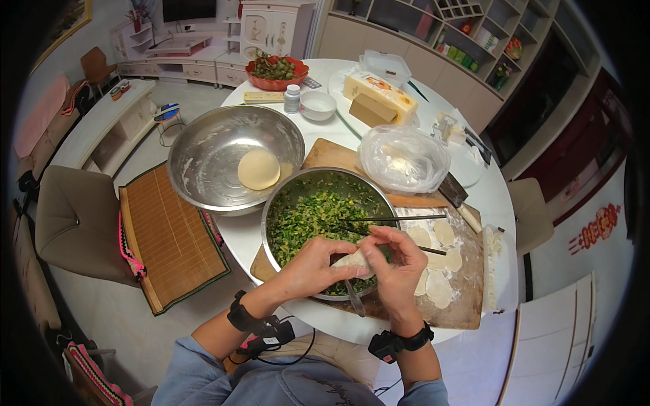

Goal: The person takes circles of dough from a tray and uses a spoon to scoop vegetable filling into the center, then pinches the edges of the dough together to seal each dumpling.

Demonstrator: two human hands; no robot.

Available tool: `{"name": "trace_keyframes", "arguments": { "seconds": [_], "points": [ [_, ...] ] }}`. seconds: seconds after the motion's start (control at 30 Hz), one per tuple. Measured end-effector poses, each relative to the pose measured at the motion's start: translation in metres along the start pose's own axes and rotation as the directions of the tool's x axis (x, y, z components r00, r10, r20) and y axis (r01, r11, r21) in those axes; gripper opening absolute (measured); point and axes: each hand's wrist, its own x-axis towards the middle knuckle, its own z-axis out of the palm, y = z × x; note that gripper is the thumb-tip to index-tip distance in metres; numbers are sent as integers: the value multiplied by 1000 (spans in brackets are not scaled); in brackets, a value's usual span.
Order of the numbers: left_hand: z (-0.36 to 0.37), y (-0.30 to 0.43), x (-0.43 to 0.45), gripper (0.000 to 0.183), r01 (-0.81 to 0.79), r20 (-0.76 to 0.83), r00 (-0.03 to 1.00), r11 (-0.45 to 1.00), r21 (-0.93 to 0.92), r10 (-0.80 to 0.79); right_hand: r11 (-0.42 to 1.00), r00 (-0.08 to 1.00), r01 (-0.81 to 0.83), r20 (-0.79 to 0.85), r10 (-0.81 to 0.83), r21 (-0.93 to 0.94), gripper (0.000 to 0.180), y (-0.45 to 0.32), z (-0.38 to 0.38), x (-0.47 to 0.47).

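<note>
Both of my hands are pinching a pale dough dumpling (354, 263) over the near rim of a steel bowl (269, 223). My left hand (317, 265) grips it from the left, and my right hand (395, 264) presses its edge from the right. Chopped green filling (320, 213) lies in the bowl. Two dark chopsticks (421, 217) rest across its right side, and a spoon (355, 299) sticks out over the near rim. Several round dough wrappers (439, 289) lie on the floured wooden board (467, 294) to the right.
A larger steel bowl (213, 152) holds a dough ball (259, 169). Behind the board's wrappers are a cleaver (453, 190) and a plastic bag (403, 158). A plastic container (500, 284) with dumplings stands at the right edge. Farther back are a red fruit bowl (277, 81) and a yellow carton (381, 96).
</note>
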Motion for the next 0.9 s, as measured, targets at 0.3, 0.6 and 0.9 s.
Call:
{"name": "trace_keyframes", "arguments": {
  "seconds": [0.3,0.6,0.9],
  "points": [
    [-4,3,1,27,91,80,994,975,-201,-76,863,968,238,183,-172,-447,5,9,-25,20],
    [-8,4,3,26,129,135,984,985,-114,-113,887,898,148,435,65,-438,16,-6,-40,19],
    [-7,3,4,29,48,170,984,999,3,-47,771,784,459,610,-118,-441,10,-9,-32,19]
  ]
}}
